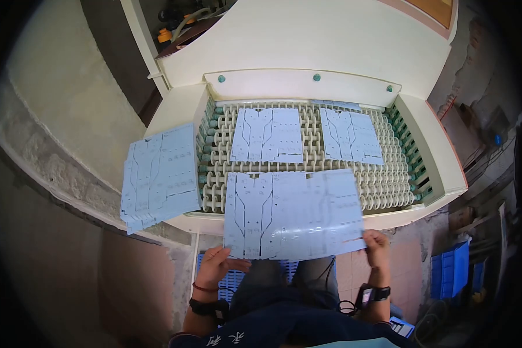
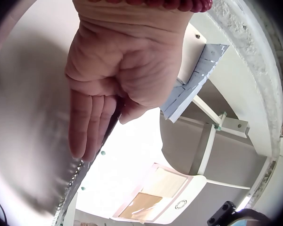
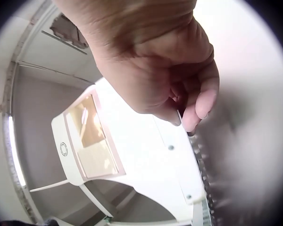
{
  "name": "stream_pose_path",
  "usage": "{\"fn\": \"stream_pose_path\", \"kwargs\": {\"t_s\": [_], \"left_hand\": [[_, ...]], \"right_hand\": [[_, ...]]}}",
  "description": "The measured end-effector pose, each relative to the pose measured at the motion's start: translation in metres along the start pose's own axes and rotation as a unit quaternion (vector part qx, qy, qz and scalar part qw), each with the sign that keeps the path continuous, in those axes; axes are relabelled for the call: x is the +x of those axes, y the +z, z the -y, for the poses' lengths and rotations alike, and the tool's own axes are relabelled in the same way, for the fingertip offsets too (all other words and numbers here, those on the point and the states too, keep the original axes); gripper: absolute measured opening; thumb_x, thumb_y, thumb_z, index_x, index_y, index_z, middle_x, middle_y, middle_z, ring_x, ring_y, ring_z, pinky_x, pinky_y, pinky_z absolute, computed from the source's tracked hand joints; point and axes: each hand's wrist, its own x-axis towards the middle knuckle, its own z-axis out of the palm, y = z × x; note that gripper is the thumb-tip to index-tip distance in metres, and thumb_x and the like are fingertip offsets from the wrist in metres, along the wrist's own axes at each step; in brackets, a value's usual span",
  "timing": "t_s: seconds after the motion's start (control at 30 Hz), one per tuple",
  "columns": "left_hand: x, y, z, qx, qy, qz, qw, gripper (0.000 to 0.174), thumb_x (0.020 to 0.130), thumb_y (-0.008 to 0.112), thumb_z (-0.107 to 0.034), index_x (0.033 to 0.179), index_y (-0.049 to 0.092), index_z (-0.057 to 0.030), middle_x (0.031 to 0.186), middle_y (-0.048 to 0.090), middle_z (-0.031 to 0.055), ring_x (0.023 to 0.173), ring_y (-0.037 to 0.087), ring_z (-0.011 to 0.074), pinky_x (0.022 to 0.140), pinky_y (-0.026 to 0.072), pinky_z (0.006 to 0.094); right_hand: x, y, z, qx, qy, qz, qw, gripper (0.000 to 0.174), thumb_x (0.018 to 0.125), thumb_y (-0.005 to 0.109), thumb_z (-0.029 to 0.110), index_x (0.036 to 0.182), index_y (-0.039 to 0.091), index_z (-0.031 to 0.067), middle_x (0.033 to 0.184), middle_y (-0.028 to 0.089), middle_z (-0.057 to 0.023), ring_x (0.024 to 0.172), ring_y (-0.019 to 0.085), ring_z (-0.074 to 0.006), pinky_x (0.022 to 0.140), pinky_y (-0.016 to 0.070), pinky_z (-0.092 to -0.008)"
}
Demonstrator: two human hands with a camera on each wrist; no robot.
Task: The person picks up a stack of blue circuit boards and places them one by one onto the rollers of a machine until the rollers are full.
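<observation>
A wide light-blue sheet with dark line patterns (image 1: 296, 214) is held in front of the roller bed, over its near edge. My left hand (image 1: 216, 265) pinches its near left corner; in the left wrist view that hand (image 2: 125, 70) has thumb and fingers on either side of the sheet's edge. The near right corner is pinched by my right hand (image 1: 377, 249); in the right wrist view the hand's (image 3: 155, 66) fingers are curled at the edge. Two smaller patterned sheets (image 1: 267, 136) (image 1: 351, 136) lie flat on the rollers.
White rollers (image 1: 388, 185) fill the machine's bed, with its white cover (image 1: 307, 40) behind. Several stacked patterned sheets (image 1: 159, 174) lie on the left rim. Another sheet (image 1: 335, 105) shows at the back of the bed. A blue crate (image 1: 450, 269) stands on the floor at right.
</observation>
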Motion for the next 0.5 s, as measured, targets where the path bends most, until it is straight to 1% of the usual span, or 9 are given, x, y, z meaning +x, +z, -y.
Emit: {"fn": "stream_pose_path", "kwargs": {"t_s": [0.07, 0.13, 0.17, 0.2, 0.27, 0.43, 0.5], "left_hand": [[0.001, -0.003, -0.002, -0.004, 0.004, 0.003, 1.0, 0.034, 0.089, 0.043, -0.019, 0.105, 0.049, 0.0106, 0.09, 0.059, 0.0266, 0.079, 0.062, 0.034, 0.066, 0.0532, 0.044], [0.004, -0.001, -0.003, -0.007, 0.005, 0.008, 1.0, 0.035, 0.089, 0.043, -0.019, 0.104, 0.049, 0.0112, 0.089, 0.059, 0.0273, 0.079, 0.062, 0.0343, 0.066, 0.0531, 0.0442], [0.006, 0.001, -0.005, -0.003, 0.013, -0.005, 1.0, 0.035, 0.088, 0.044, -0.019, 0.104, 0.048, 0.0119, 0.087, 0.059, 0.0276, 0.076, 0.062, 0.0363, 0.064, 0.0535, 0.0452], [0.007, 0.003, -0.006, 0.001, 0.022, -0.019, 1.0, 0.036, 0.088, 0.045, -0.019, 0.103, 0.048, 0.0126, 0.085, 0.059, 0.028, 0.074, 0.062, 0.0383, 0.061, 0.0539, 0.0462], [0.011, 0.001, -0.006, -0.006, 0.024, -0.015, 1.0, 0.036, 0.088, 0.045, -0.02, 0.103, 0.048, 0.0131, 0.085, 0.059, 0.028, 0.074, 0.062, 0.0378, 0.061, 0.054, 0.0458], [0.016, 0.004, -0.01, 0.011, 0.041, -0.03, 0.999, 0.037, 0.088, 0.044, -0.021, 0.101, 0.049, 0.0137, 0.085, 0.059, 0.0272, 0.074, 0.062, 0.036, 0.061, 0.0544, 0.0449], [0.017, 0.002, -0.011, -0.003, 0.043, -0.02, 0.999, 0.037, 0.09, 0.043, -0.022, 0.105, 0.049, 0.011, 0.089, 0.059, 0.0268, 0.08, 0.061, 0.0359, 0.066, 0.0532, 0.0441]], "right_hand": [[-0.001, -0.038, 0.004, -0.02, -0.007, -0.051, 0.998, 0.019, 0.083, 0.058, 0.018, 0.072, 0.059, 0.0024, 0.058, 0.056, -0.0036, 0.042, 0.047, -0.0088, 0.039, 0.0359, -0.0194], [-0.004, -0.064, 0.017, -0.021, -0.013, -0.094, 0.995, 0.019, 0.083, 0.057, 0.016, 0.071, 0.059, 0.0021, 0.058, 0.056, -0.0035, 0.041, 0.046, -0.0079, 0.036, 0.0344, -0.0184], [-0.006, -0.072, 0.025, -0.008, -0.003, -0.108, 0.994, 0.016, 0.083, 0.056, 0.012, 0.072, 0.061, 0.0, 0.06, 0.056, -0.0039, 0.041, 0.045, -0.0075, 0.036, 0.0343, -0.0183], [-0.005, -0.081, 0.027, -0.009, -0.004, -0.11, 0.994, 0.016, 0.083, 0.056, 0.012, 0.072, 0.061, 0.0, 0.06, 0.056, -0.0039, 0.041, 0.045, -0.0075, 0.036, 0.0343, -0.0183], [-0.003, -0.096, 0.028, -0.006, 0.001, -0.124, 0.992, 0.016, 0.083, 0.056, 0.011, 0.072, 0.06, -0.0005, 0.06, 0.056, -0.0039, 0.04, 0.043, -0.0066, 0.036, 0.0331, -0.0175], [0.011, -0.095, 0.033, 0.007, 0.026, -0.136, 0.99, 0.017, 0.084, 0.055, 0.012, 0.077, 0.061, -0.0026, 0.06, 0.056, -0.0029, 0.04, 0.041, -0.0053, 0.036, 0.0304, -0.0168], [0.016, -0.096, 0.029, 0.026, 0.028, -0.116, 0.992, 0.017, 0.084, 0.055, 0.012, 0.082, 0.062, -0.0033, 0.059, 0.055, -0.0019, 0.041, 0.039, -0.0048, 0.036, 0.0299, -0.0168]]}}
